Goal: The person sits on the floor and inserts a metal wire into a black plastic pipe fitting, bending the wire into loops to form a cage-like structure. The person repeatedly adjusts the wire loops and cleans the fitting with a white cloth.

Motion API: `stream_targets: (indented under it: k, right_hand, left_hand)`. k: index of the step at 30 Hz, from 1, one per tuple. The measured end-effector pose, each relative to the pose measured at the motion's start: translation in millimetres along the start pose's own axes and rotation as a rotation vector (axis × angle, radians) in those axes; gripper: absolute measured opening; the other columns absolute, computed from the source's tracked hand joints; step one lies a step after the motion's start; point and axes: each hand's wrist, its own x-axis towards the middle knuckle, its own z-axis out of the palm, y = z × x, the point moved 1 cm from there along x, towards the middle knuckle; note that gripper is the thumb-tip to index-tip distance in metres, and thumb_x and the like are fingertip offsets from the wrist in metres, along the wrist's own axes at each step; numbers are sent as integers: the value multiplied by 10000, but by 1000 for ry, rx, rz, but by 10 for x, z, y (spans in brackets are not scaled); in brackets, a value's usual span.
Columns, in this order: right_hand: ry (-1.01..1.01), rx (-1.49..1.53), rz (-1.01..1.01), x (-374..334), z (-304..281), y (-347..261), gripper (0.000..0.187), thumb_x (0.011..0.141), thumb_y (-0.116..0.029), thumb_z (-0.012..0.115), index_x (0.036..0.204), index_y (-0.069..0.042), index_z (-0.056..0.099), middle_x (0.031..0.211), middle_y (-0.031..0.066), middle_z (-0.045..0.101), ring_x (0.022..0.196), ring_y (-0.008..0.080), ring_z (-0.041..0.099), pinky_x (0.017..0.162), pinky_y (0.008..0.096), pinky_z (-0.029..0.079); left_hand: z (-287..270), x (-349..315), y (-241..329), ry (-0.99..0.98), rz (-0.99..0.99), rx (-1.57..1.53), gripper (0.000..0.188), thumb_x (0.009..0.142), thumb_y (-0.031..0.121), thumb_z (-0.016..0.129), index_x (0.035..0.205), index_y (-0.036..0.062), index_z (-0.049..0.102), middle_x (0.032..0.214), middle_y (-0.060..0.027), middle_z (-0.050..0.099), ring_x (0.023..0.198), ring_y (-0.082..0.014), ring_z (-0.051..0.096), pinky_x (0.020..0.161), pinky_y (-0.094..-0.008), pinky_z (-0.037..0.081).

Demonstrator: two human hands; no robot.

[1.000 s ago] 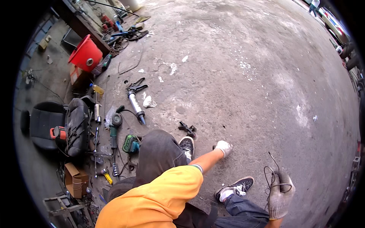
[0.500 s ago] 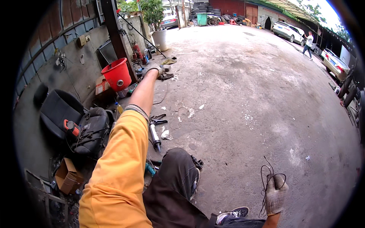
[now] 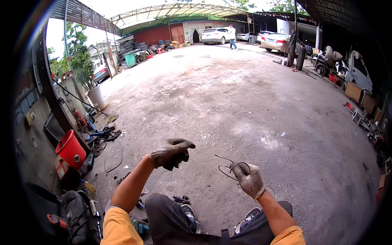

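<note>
My left hand (image 3: pixel 171 154), in a dirty pale work glove, hovers over the concrete in front of my left knee. Its dark-stained fingers are bent and spread apart, and I make out nothing held in them. To its right, my right hand (image 3: pixel 250 179), gloved as well, is closed on a thin dark wire (image 3: pixel 224 166). The wire is looped around the fingers. One loose end sticks out to the upper left, and another part of it curves out by the wrist.
On the left stand a red bucket (image 3: pixel 71 150), a black car seat (image 3: pixel 77 212) and a heap of tools (image 3: pixel 102 134). A small dark tool (image 3: pixel 181 199) lies by my left shoe. Farther off, a person (image 3: pixel 232 37) walks near a white car (image 3: pixel 215 36).
My left hand has come back from the tools at the left wall to in front of my knees. The view has swung right, and my right hand still holds the wire.
</note>
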Motion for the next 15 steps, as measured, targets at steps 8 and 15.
stream_targets:
  k: [8,15]
  right_hand:
    - [-62,340,358,-119,-47,328,202,983,-170,632,987,11,723,681,5,634,627,87,537,560,303,464]
    - [-269,88,232,2,201,188,179,957,-179,673,997,-15,735,756,56,706,729,86,625,643,288,510]
  left_hand:
    - [902,290,-80,-258,79,-53,420,1004,429,590,1298,132,622,797,4,667,534,-64,565,398,-204,408]
    - [846,251,-347,-104,-52,-13,334,928,411,691,1069,108,668,790,-7,669,532,-55,544,405,-218,378]
